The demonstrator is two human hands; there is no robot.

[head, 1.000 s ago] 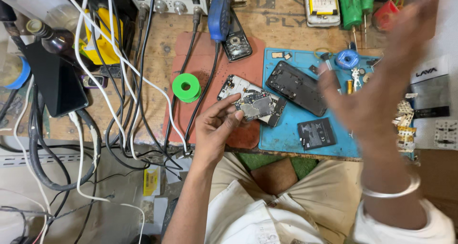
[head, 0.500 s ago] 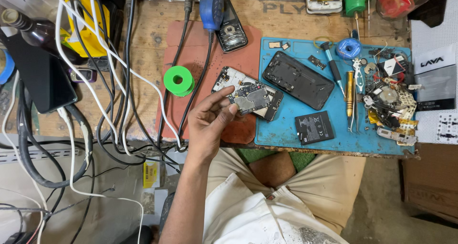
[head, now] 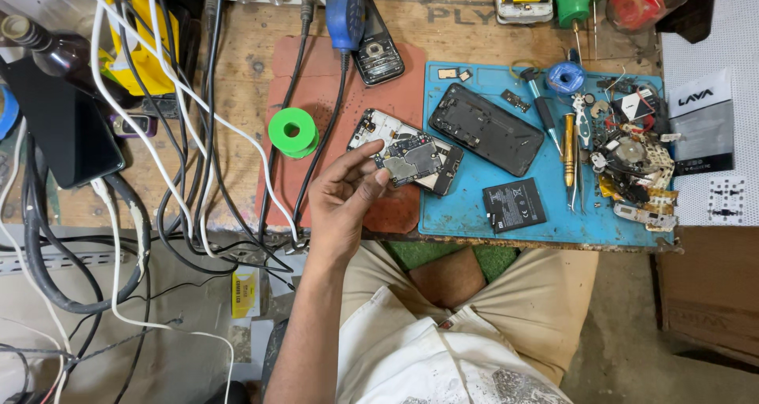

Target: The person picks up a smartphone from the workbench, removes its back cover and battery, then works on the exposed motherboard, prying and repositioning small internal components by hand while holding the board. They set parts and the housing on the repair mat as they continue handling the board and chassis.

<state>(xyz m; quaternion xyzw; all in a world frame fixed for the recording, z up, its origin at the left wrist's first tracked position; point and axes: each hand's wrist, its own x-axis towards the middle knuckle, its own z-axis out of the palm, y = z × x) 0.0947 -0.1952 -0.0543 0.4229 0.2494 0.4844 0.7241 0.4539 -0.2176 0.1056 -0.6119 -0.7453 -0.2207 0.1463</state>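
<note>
We see an opened phone (head: 407, 157) with its circuit board bared, lying tilted across the seam where the red-brown work mat (head: 320, 96) meets the blue repair mat (head: 466, 218), near the front edge of the wooden bench (head: 237, 72). Our left hand (head: 341, 198) comes up from below and just to the left of it, with the fingers curled loosely and the thumb and fingertips (head: 378, 175) resting at the phone's lower left edge. We cannot tell whether they truly pinch it or only touch it. Our right hand is out of the picture.

Just beside the phone on the right, a dark back cover (head: 486, 129) lies slanted on the blue mat, and below that cover sits a flat black battery (head: 514, 205), apart from both. To the left of the phone, a green solder spool (head: 292, 131) stands on the red-brown mat, near the hand's knuckles but not touching them. Above the phone, a small keypad handset (head: 378, 56) lies by a blue tool handle (head: 345, 9).

Further right on the blue mat we find a brass-handled screwdriver (head: 568, 147), a blue tape roll (head: 566, 77) and a heap of small loose parts (head: 632, 163). On the far left, white and black cables (head: 170, 135) trail over the bench edge beside a dark tablet (head: 59, 131).
</note>
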